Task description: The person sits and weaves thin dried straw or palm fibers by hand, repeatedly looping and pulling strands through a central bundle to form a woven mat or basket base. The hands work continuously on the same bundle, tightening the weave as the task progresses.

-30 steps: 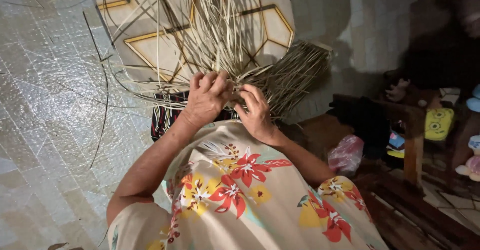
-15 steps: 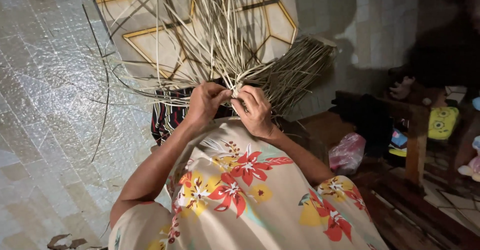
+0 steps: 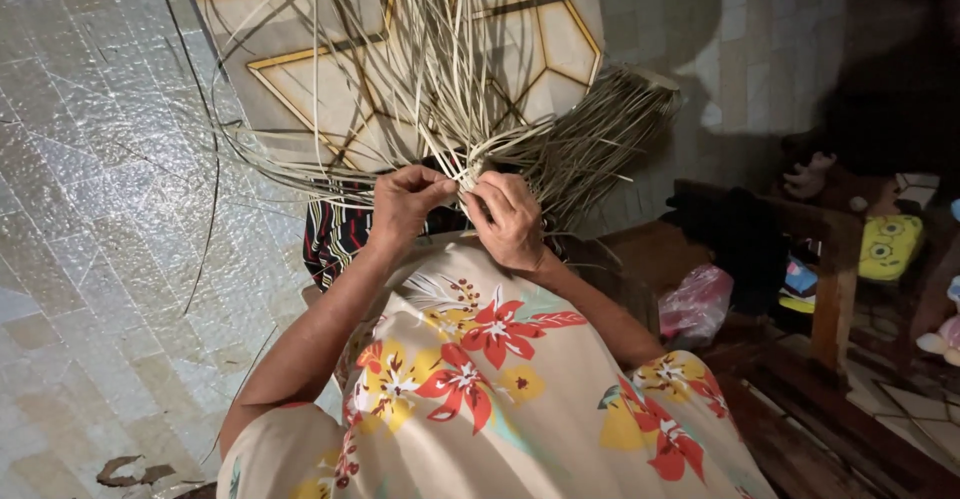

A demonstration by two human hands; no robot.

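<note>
Nearest to me is my beige shirt with red and yellow flowers (image 3: 480, 399), and my bare forearms reach out from it. My left hand (image 3: 405, 204) is closed, its fingers pinching the thin pale straw-coloured reed strips (image 3: 420, 69) where they gather into a small woven knot (image 3: 468, 174). My right hand (image 3: 510, 221) is closed too, thumb and fingers nipping the same knot from the other side, so both hands meet just above my lap. Under them a dark striped cloth (image 3: 335, 234) shows. From the knot the strips fan up and outward over the pale tiled floor (image 3: 90, 259). To the right, a bundle of greyish-green reeds (image 3: 600, 139) lies just beyond my right hand. Further right stands a brown wooden bench (image 3: 830, 289) with a pink plastic bag (image 3: 698, 299) beside it.
</note>
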